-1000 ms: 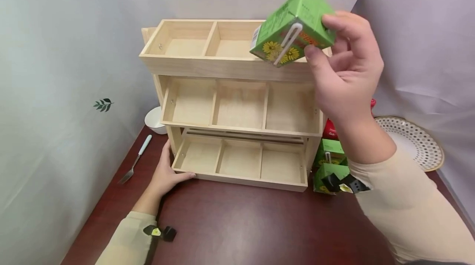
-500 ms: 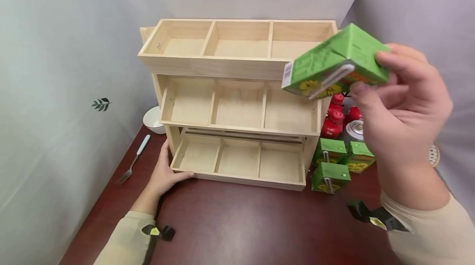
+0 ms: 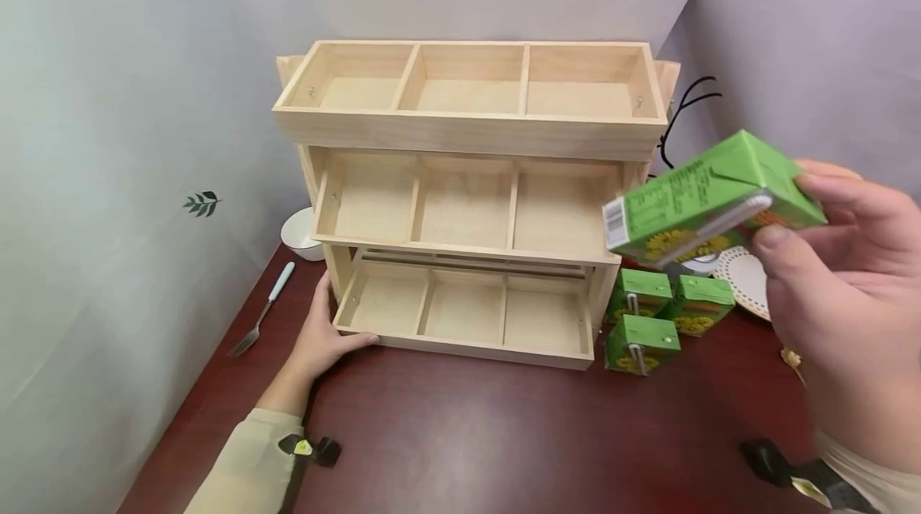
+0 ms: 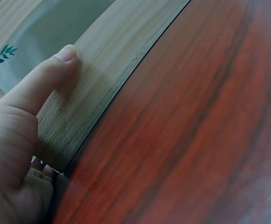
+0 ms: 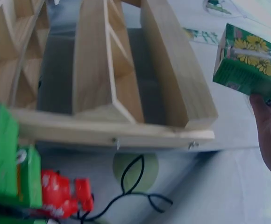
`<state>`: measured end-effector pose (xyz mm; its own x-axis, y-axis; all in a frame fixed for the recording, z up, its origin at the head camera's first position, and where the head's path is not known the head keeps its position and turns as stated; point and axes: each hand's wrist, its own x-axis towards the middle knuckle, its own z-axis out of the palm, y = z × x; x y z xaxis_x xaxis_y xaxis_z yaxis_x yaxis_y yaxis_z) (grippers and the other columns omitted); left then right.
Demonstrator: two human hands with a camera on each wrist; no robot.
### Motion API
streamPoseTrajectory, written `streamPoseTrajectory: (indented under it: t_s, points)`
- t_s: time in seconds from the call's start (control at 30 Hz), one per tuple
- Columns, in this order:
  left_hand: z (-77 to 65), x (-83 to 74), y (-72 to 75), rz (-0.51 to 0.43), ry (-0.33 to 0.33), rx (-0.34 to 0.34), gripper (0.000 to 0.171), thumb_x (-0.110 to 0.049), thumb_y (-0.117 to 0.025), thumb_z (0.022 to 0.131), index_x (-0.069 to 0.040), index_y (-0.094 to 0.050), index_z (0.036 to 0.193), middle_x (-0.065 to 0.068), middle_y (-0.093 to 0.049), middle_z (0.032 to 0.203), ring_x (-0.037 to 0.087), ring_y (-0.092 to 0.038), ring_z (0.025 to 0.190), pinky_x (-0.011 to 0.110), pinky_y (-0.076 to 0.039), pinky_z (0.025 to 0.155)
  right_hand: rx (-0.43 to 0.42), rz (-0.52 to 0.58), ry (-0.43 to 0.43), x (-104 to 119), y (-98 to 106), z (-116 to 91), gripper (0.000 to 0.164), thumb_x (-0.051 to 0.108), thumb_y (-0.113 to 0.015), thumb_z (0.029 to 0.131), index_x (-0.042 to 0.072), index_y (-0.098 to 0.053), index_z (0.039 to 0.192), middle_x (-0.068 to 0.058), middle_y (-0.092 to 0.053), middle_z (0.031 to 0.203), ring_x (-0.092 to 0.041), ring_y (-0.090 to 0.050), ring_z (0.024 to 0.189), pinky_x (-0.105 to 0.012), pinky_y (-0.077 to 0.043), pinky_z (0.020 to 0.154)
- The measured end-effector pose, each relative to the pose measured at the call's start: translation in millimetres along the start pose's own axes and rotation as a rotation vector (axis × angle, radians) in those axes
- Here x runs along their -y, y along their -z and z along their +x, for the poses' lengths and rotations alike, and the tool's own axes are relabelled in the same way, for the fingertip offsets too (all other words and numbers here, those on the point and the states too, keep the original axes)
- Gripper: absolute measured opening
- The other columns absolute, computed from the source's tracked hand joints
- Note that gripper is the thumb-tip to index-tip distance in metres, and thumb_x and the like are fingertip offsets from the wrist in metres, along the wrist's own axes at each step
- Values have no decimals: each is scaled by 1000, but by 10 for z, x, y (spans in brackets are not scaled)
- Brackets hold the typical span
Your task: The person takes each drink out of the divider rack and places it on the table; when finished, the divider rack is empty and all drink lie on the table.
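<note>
My right hand (image 3: 856, 282) pinches a green drink carton (image 3: 712, 202) with yellow flowers and a white straw on its side. The carton is tilted in the air, right of the three-tier wooden shelf (image 3: 468, 134). In the right wrist view the same carton (image 5: 252, 60) is apart from the shelf, thumb and fingers at one end. My left hand (image 3: 316, 338) grips the lower left corner of the shelf's bottom tray (image 3: 460, 350). Its thumb (image 4: 46, 77) lies along the tray's front board, while the other fingers are mostly hidden round the side.
Three more green cartons (image 3: 640, 344) stand on the dark red table right of the shelf. Red bottles (image 5: 63, 193) show in the right wrist view. A dotted plate (image 3: 744, 278) is behind the held carton. At left lie a white bowl (image 3: 301, 234) and a fork (image 3: 265, 308).
My right hand has carried the green carton down and to the right, away from the top tray, and the carton has turned flatter. My left hand stays at the tray corner.
</note>
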<state>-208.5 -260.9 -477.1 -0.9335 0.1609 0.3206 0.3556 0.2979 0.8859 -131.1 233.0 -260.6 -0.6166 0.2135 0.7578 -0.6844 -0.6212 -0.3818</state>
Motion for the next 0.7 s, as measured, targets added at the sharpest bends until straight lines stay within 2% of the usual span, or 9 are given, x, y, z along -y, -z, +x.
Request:
streamPoseTrajectory:
  t_s: [0.07,0.13,0.33,0.57,0.7]
  points:
    - [7,-1,-13,-1,7,5,130,-5,-94,56,-16,-11,155,15,-31,148,37,-38,129,30,-40,98,7,23,-38,70,58,-66,45,-38,-54,69,-26,-40,111,-39,-44,125,-46,-54,107,-44,-52,85]
    - [9,-4,-14,2,8,2,130,-5,-94,56,-16,-11,155,14,-31,149,36,-38,129,29,-40,97,11,20,-39,113,106,-114,43,-39,-52,70,-28,-40,110,-39,-43,125,-46,-54,108,-44,-52,86]
    - [1,-23,-6,28,4,-10,130,-5,-94,55,-14,-11,155,14,-30,149,34,-36,130,27,-39,97,86,-72,34,164,261,-214,38,-33,-61,70,-31,-40,101,-39,-47,118,-42,-56,106,-34,-53,84]
    - [-8,-32,-19,42,11,-2,130,-6,-94,56,-14,-10,155,13,-28,151,32,-34,132,27,-37,99,66,-199,-13,321,405,-428,37,-30,-62,73,-28,-41,103,-34,-50,119,-37,-58,105,-29,-53,81]
    - [-4,-45,-23,44,8,-8,131,-5,-94,56,-14,-10,156,11,-28,151,29,-34,132,26,-36,99,82,-207,-19,381,446,-556,35,-29,-62,74,-27,-42,103,-34,-50,121,-37,-56,110,-28,-54,79]
